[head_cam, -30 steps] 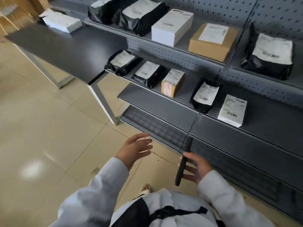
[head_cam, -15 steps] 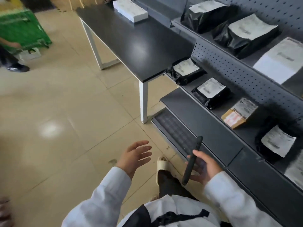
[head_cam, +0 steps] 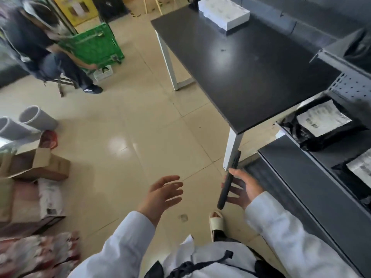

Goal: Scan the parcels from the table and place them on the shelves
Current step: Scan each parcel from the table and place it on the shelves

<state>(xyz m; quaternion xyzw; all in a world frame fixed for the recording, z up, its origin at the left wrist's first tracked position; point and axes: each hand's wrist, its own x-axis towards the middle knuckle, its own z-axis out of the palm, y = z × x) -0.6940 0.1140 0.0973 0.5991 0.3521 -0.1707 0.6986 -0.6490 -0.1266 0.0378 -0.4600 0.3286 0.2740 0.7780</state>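
Your right hand (head_cam: pixel 242 188) grips the scanner (head_cam: pixel 228 181) upright, its top tilted toward the tabletop (head_cam: pixel 241 63). Your left hand (head_cam: pixel 163 192) hangs open. A white parcel (head_cam: pixel 223 12) lies at the tabletop's far end. You've turned left since; the shelves (head_cam: pixel 313 177) now sit at right.

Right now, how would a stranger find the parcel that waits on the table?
Find the black table beside the grey shelves. At its far end lies a flat white box, the only parcel on it. The nearby parcels are black bags on the shelves.
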